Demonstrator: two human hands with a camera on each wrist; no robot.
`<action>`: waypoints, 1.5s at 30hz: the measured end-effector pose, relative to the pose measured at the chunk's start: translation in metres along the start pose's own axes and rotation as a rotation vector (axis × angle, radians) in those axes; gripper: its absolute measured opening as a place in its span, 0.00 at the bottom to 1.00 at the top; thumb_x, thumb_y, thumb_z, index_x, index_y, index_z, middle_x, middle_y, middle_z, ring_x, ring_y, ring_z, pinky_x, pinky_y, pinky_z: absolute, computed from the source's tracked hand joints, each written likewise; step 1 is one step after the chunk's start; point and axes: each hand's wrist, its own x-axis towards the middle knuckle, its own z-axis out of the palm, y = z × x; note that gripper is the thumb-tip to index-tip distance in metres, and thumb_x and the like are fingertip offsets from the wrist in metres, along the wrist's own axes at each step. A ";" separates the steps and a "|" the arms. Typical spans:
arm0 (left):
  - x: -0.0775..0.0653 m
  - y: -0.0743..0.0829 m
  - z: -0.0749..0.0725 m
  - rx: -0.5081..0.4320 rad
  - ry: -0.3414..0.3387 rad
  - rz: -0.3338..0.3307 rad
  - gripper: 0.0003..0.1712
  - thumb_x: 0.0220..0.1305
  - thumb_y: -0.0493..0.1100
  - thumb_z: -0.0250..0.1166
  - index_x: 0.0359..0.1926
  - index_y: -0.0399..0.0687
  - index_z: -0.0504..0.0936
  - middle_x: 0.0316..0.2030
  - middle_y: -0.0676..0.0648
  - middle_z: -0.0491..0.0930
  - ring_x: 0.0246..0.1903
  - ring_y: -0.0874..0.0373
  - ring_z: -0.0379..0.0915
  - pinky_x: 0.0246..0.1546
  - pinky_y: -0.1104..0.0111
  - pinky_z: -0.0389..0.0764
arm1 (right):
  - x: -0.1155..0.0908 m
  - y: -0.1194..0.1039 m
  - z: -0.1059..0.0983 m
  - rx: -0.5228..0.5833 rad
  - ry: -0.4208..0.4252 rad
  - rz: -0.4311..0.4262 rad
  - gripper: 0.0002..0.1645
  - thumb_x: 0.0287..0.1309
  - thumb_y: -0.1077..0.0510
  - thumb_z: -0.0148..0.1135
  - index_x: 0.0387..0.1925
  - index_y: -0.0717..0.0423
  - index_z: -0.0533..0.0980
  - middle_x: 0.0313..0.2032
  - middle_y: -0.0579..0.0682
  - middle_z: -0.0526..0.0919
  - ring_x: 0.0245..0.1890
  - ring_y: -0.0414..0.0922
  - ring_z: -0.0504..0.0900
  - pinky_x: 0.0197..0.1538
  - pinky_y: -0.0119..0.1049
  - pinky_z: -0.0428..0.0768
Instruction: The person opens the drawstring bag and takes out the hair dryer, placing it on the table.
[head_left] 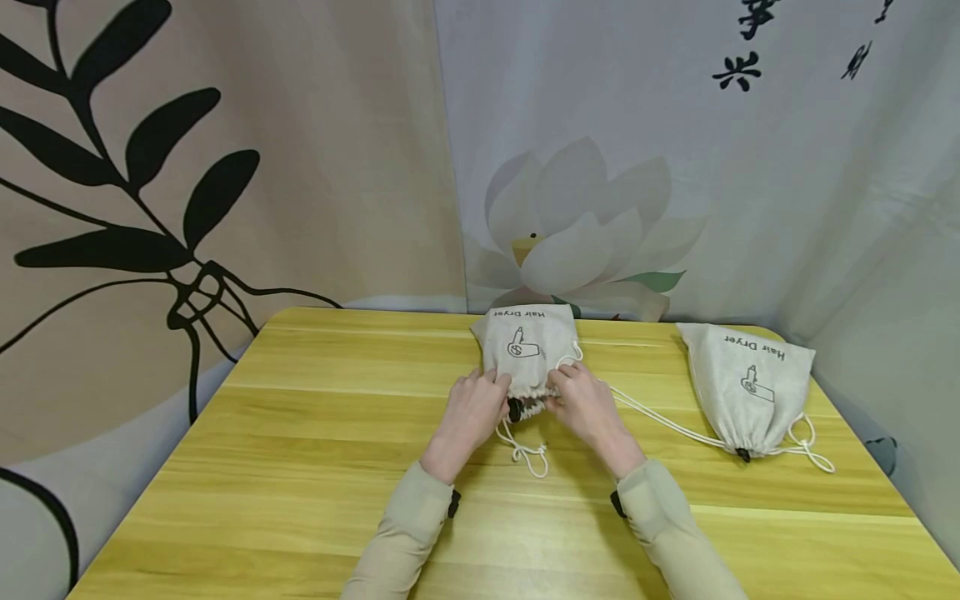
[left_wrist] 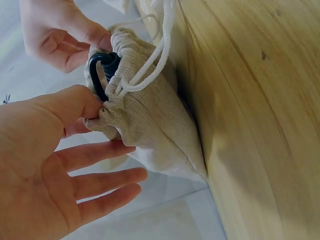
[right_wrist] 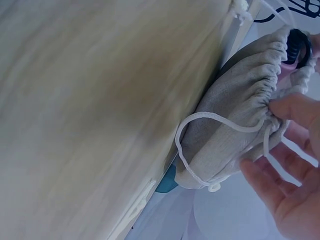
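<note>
A pale cloth drawstring bag [head_left: 534,367] printed "Hair Dryer" lies near the table's far edge, its gathered mouth towards me and partly open. My left hand [head_left: 471,410] pinches one side of the mouth between thumb and index finger; the other fingers spread along the cloth in the left wrist view. On the opposite side, my right hand [head_left: 589,408] pinches the rim with its thumb and fingers. A black loop [left_wrist: 98,75] with a ribbed collar pokes out of the mouth. Something pinkish [right_wrist: 286,71] shows inside, mostly hidden. White drawcord [head_left: 522,454] hangs from the left side onto the table.
A second bag [head_left: 753,392] with the same print lies at the right of the wooden table [head_left: 300,467], its mouth drawn together. Its white cords [head_left: 667,423] run left towards my right hand. Printed curtains [head_left: 360,167] hang behind the table's far edge.
</note>
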 end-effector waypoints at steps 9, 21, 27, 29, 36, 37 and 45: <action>0.000 -0.001 0.001 -0.005 -0.020 -0.018 0.08 0.49 0.40 0.69 0.28 0.47 0.76 0.26 0.50 0.80 0.23 0.55 0.76 0.18 0.69 0.70 | -0.001 0.000 -0.001 0.017 -0.024 0.049 0.11 0.38 0.63 0.70 0.25 0.54 0.74 0.28 0.47 0.80 0.34 0.46 0.76 0.26 0.40 0.79; 0.001 -0.003 0.000 -0.041 -0.047 -0.059 0.09 0.45 0.35 0.69 0.26 0.46 0.75 0.25 0.50 0.79 0.24 0.55 0.74 0.19 0.69 0.69 | -0.002 0.003 -0.002 0.008 0.000 0.062 0.13 0.34 0.65 0.69 0.25 0.56 0.74 0.28 0.50 0.78 0.30 0.46 0.71 0.30 0.37 0.77; 0.001 -0.004 0.001 -0.057 -0.041 -0.066 0.10 0.44 0.35 0.70 0.28 0.45 0.76 0.28 0.49 0.81 0.26 0.54 0.76 0.20 0.68 0.72 | -0.002 0.004 -0.003 -0.012 0.015 0.066 0.12 0.33 0.66 0.67 0.24 0.55 0.73 0.26 0.49 0.77 0.29 0.46 0.70 0.29 0.36 0.75; 0.001 -0.005 0.000 -0.066 -0.050 -0.073 0.11 0.44 0.36 0.71 0.29 0.45 0.77 0.30 0.48 0.82 0.28 0.53 0.77 0.22 0.67 0.74 | -0.002 0.005 -0.003 -0.015 0.010 0.080 0.12 0.33 0.66 0.66 0.24 0.55 0.73 0.26 0.49 0.77 0.29 0.47 0.71 0.29 0.37 0.75; 0.001 -0.008 -0.001 -0.073 -0.066 -0.089 0.12 0.44 0.37 0.73 0.30 0.43 0.77 0.33 0.47 0.84 0.30 0.52 0.78 0.24 0.65 0.77 | -0.005 0.011 -0.004 -0.021 -0.005 0.111 0.11 0.36 0.66 0.67 0.24 0.54 0.72 0.26 0.50 0.77 0.30 0.48 0.71 0.29 0.39 0.75; 0.001 -0.008 -0.001 -0.073 -0.067 -0.089 0.12 0.44 0.36 0.72 0.30 0.43 0.77 0.33 0.47 0.83 0.29 0.52 0.78 0.24 0.65 0.76 | -0.005 0.012 -0.004 -0.023 -0.004 0.111 0.11 0.36 0.66 0.67 0.24 0.54 0.72 0.26 0.49 0.77 0.29 0.47 0.70 0.28 0.39 0.75; 0.001 -0.009 -0.001 -0.086 -0.079 -0.092 0.14 0.44 0.36 0.73 0.32 0.43 0.78 0.35 0.46 0.84 0.30 0.51 0.78 0.26 0.65 0.78 | -0.007 0.015 -0.006 -0.019 -0.026 0.126 0.11 0.38 0.66 0.67 0.25 0.54 0.73 0.26 0.49 0.78 0.27 0.46 0.69 0.26 0.37 0.73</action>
